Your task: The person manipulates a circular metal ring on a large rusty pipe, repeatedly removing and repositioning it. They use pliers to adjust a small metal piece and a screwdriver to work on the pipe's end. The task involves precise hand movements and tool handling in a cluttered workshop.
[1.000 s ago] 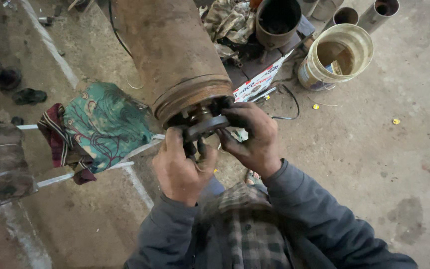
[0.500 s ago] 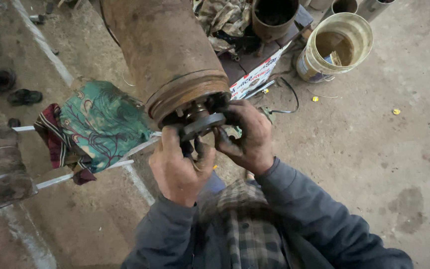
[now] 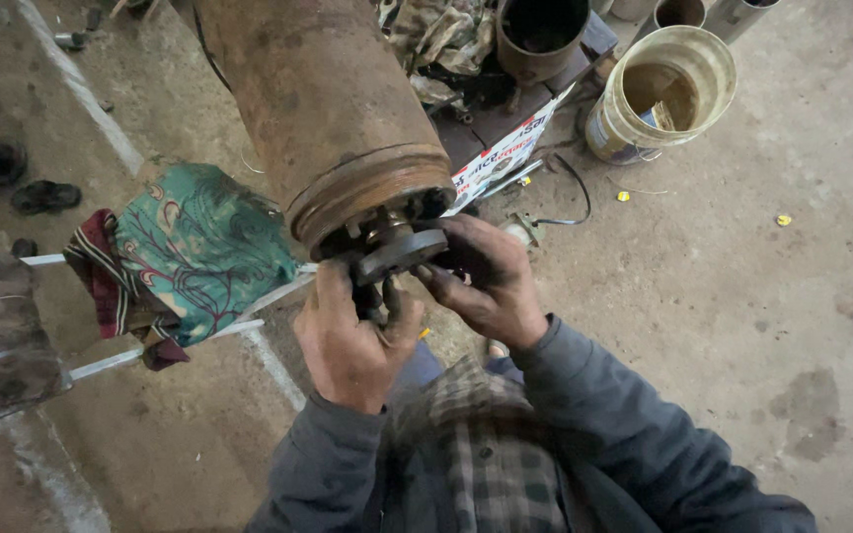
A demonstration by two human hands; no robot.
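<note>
Rusty iron under both your hands, at the near end of the long cylinder.

Rusted cylinder (image 3: 328, 109) runs away from you toward the floor's far edge, its ringed end tilted down at your chest. Behind it lie a green patterned cloth (image 3: 199, 247) to the left and a cream bucket (image 3: 659, 94) at the far right. Your left hand (image 3: 352, 341) curls shut around the dark flange (image 3: 397, 252) from below; your right hand (image 3: 486, 281) pinches its rim from the right, about equally near.
</note>
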